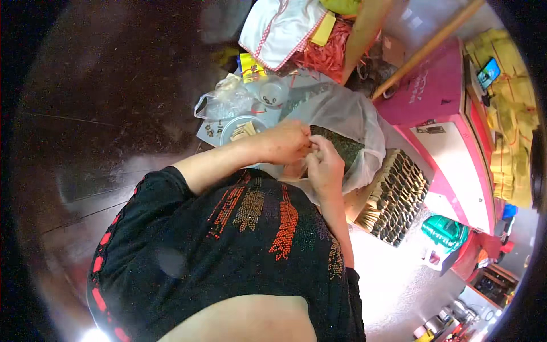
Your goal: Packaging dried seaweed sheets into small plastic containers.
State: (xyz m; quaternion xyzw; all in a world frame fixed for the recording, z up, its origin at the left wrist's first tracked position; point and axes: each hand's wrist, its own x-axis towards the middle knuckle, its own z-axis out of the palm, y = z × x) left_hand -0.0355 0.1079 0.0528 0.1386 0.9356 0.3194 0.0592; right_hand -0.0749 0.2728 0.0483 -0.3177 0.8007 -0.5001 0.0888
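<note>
My left hand (284,141) and my right hand (327,164) meet fingertip to fingertip in front of my chest. The fingers are pinched, and whatever may lie between them is too small and blurred to make out. Just beyond and beneath them, a translucent plastic bag (329,104) lies with its mouth spread around a dark green, crumbly mass (339,139). Left of it, partly covered by my left forearm, a round plastic bowl (223,136) holds folded cream-coloured pieces (243,129). A clear plastic cup (273,92) has several small dark rings inside.
To my right lies a block of stacked paper pieces (393,196) with honeycomb-like openings, beside a pink and white box (440,128). A wooden pole (427,49) slants above. At the back are a white cloth (277,32), red shreds (329,47) and a clear bag (226,100).
</note>
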